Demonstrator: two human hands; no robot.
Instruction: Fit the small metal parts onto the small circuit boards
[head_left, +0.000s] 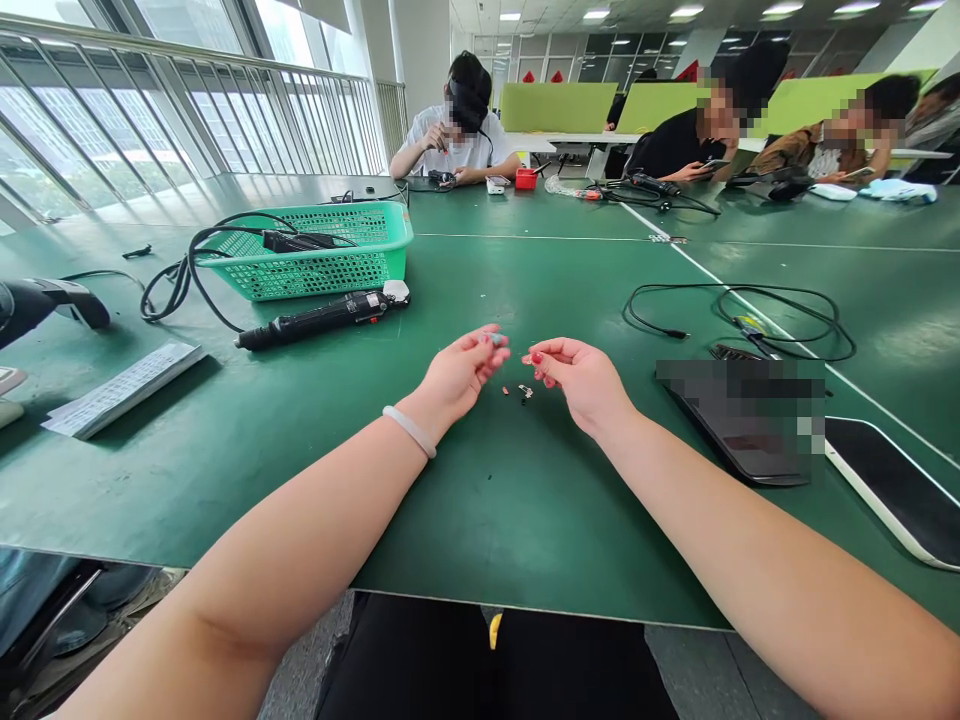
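My left hand, with a pale band at the wrist, is held over the middle of the green table. Its fingers are closed around a small bluish thing that is too small to name. Just to the right, my right hand has thumb and forefinger pinched together; what lies between them is too small to make out. The two hands are close but apart. Below and between them, several tiny metallic and dark parts lie on the table.
A green basket with a black cable and device stands at the left, a black electric screwdriver before it. Papers lie far left. At right are a cable, a dark tablet and a phone. People sit across the table.
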